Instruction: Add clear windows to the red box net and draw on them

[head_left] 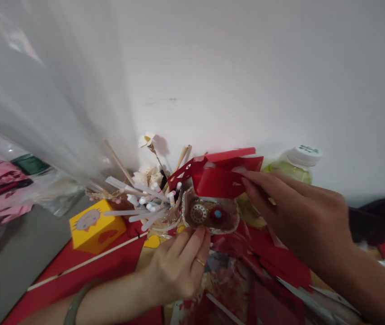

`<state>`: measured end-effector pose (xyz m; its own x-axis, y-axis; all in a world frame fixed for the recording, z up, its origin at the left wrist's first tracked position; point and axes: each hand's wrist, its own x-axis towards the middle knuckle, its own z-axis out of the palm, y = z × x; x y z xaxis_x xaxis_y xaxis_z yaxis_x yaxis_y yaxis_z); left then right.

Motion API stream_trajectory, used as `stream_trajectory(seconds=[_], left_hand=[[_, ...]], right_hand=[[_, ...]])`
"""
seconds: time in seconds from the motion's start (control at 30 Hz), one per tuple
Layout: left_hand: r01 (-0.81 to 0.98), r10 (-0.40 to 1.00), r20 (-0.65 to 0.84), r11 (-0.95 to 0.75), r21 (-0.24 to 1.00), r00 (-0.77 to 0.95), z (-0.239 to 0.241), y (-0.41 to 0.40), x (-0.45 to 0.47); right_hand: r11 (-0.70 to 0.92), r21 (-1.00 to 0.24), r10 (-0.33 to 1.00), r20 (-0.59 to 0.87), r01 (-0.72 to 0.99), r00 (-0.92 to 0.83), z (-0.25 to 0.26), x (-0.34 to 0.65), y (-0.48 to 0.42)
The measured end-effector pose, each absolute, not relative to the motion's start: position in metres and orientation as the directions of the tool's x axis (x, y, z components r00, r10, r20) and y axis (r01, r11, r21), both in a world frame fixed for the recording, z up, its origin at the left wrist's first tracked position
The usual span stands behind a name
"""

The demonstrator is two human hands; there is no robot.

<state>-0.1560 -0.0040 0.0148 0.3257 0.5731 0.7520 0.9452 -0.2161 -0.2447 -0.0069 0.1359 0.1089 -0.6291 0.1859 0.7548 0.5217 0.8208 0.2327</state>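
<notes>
My right hand pinches the edge of a piece of cut red paper between thumb and fingers. Below the paper sits a small brown box with a glittery trimmed rim; inside it are a round beaded ornament and a red round piece with a blue centre. My left hand wears a ring and a bangle, and its bent fingers grip the near rim of that box. The thumb side is partly hidden.
White glue sticks or straws stand bunched left of the box, beside a yellow box with a drawn face. A white-capped bottle of yellowish liquid stands near the wall. Scissors lie at lower right; clear plastic hangs at left.
</notes>
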Motion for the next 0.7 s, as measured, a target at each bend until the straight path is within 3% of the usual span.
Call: stream_trajectory(seconds=[0.13,0.43,0.7], left_hand=[[0.941,0.548,0.765,-0.212,-0.265,0.339,0.019,-0.006,-0.153],[0.945,0.569,0.755,-0.212,-0.247,0.325,0.025,-0.012,-0.139],[0.942,0.57,0.75,-0.208,-0.263,0.335,0.028,-0.01,-0.139]], right_hand=[[0.83,0.248,0.121,0.794,0.5,-0.595,0.102,-0.005,0.134],[0.866,0.233,0.108,0.776,0.442,-0.621,0.101,0.003,0.127],[0.942,0.185,0.052,0.743,0.28,-0.668,0.104,0.013,0.121]])
